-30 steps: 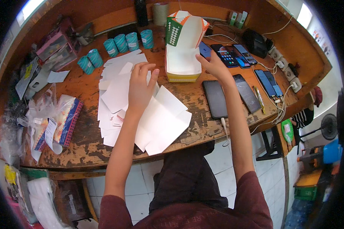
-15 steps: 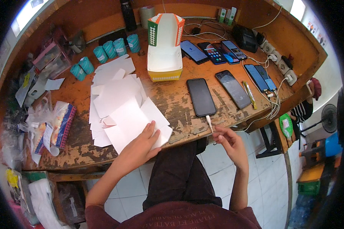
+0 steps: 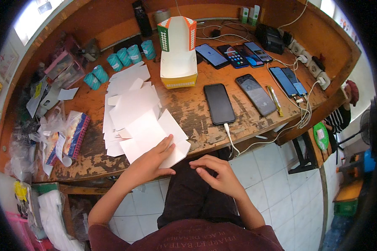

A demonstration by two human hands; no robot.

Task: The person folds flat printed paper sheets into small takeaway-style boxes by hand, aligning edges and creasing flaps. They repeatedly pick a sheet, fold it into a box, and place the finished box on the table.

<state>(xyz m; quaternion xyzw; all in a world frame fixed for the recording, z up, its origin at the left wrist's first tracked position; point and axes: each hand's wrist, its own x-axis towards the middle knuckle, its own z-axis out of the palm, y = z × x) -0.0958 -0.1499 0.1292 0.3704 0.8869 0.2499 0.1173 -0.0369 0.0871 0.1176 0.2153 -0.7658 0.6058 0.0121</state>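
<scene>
My left hand (image 3: pixel 151 164) lies flat on the near corner of a pile of white card blanks (image 3: pixel 135 106), its fingers stretched out and its thumb apart. These blanks are unfolded, overlapping sheets with flaps. Over my lap, off the table's front edge, hovers my right hand (image 3: pixel 215 173), empty, with its fingers loosely bent and apart. Behind the hands an assembled carton (image 3: pixel 178 80), yellow in front with green and orange sides and a white inside, stands with its lid up. A dark-screened phone (image 3: pixel 220 104) with a white cable (image 3: pixel 228 133) plugged in lies nearest my right hand.
Several phones (image 3: pixel 234 56) lie at the back right, beside a socket strip (image 3: pixel 314 67) with cords. Blue-green rolls (image 3: pixel 123 56) stand at the back left. A plastic-wrapped box (image 3: pixel 75 136) sits at left. The worn table's front edge (image 3: pixel 209 151) runs before me.
My right hand has moved left, away from the phone's cable, toward the card blanks. My left hand stays on the pile. The whole view has shifted slightly.
</scene>
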